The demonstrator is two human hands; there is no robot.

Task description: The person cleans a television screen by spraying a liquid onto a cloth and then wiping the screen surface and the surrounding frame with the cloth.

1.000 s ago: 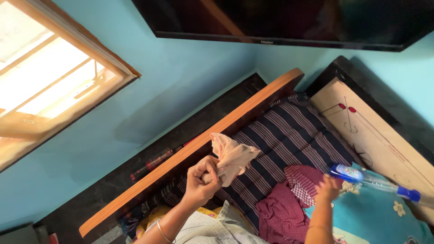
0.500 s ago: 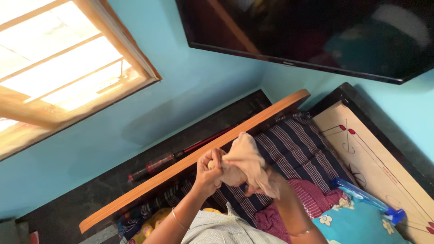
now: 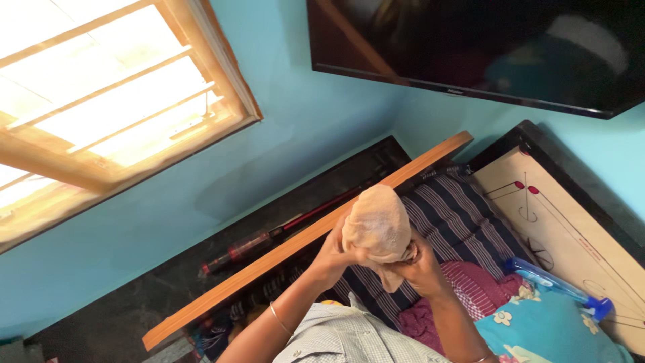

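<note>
Both of my hands grip a crumpled beige cloth (image 3: 377, 223) in front of me, above the bed. My left hand (image 3: 333, 254) holds its left side, and a thin bangle sits on that wrist. My right hand (image 3: 420, 266) clasps the cloth from below on the right. The cloth is bunched into a rounded ball with a loose end hanging down between my hands. A blue spray bottle (image 3: 555, 286) lies on the bed to the right, apart from my hands.
Below is a bed with a dark striped mattress (image 3: 454, 214) and a wooden side rail (image 3: 302, 240). A maroon cloth (image 3: 463, 296) and a turquoise flowered pillow (image 3: 544, 329) lie on it. A carrom board (image 3: 571, 222) leans at the right. A wall-mounted dark screen (image 3: 484, 47) and a window (image 3: 101, 114) are above.
My right hand left the spray bottle on the bed and joined my left hand on the beige cloth. Both hands have bunched the cloth into a ball, and the view shifted left.
</note>
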